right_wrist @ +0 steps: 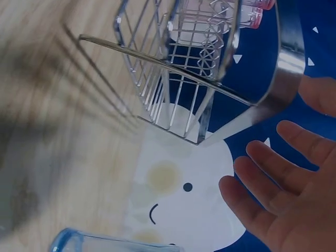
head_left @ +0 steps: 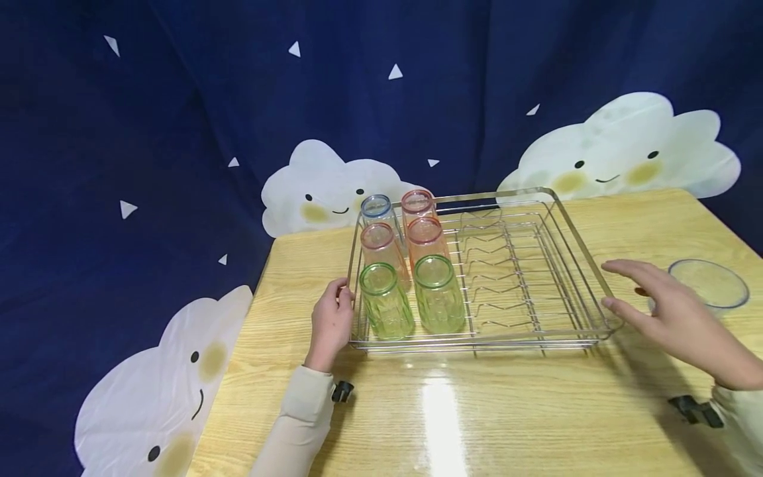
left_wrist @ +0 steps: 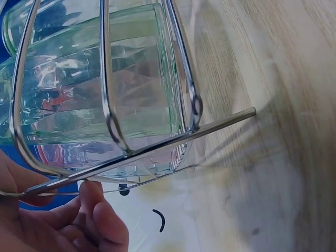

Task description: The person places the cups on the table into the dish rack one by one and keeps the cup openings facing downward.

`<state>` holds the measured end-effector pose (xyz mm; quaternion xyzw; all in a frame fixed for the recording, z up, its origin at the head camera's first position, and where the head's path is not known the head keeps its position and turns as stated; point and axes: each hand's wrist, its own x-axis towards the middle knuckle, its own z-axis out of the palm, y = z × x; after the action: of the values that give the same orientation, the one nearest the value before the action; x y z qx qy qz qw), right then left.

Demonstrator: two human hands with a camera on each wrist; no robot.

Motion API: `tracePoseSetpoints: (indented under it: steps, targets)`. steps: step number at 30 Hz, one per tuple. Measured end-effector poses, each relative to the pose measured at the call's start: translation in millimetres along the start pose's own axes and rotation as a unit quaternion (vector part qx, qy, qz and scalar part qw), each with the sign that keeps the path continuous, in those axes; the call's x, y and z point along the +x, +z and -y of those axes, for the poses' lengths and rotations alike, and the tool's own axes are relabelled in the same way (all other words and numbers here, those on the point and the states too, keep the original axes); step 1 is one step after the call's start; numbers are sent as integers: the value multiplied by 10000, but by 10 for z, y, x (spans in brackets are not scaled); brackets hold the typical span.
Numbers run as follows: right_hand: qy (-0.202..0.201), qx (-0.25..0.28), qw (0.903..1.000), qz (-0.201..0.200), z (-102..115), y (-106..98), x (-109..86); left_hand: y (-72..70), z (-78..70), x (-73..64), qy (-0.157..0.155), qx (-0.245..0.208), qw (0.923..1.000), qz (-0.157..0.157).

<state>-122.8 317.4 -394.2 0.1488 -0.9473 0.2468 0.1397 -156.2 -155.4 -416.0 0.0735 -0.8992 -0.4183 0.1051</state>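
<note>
A silver wire dish rack rests on the table, with several upside-down drinking glasses in its left half. Two green glasses are at the front, pink and orange ones behind them, and a blue-rimmed glass at the back left. My left hand grips the rack's left side, with thumb and curled fingers at the lower wire. Beside the rack's right end is my right hand, its fingers spread and relaxed around nothing. The thumb is right at the rim.
To the right, partly behind my right hand, a clear bowl with a blue rim sits on the wooden table. A dark blue curtain with clouds hangs just behind the table. Slots of bent wire fill the rack's right half.
</note>
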Motion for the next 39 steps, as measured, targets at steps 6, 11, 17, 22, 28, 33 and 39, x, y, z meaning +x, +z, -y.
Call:
tracePoseSetpoints:
  steps: [6,11,17,22,28,33,39]
  targets:
    - [51,152,9999,0,-63,22,-23,-3,11,4,10,-103,9999,-12]
    - [375,2,9993,29,-134,-49,-11,16,6,8,-24,-178,9998,35]
    - [706,-68,9969,-341,-339,-210,46,32,-1,3,-19,-211,9998,43]
    - [657,-290,9938,-846,-620,-301,112,22,4,4,-39,-195,9998,24]
    - [538,-333,9896,-1290,-957,-298,86,18,1,2,-91,-212,9997,63]
    - [915,-235,9909,-962,-1097,-241,17,16,0,1,-104,-206,9997,80]
    - [882,-304,9926,-774,-1178,-188,-10,12,5,-1,-84,-202,9997,54]
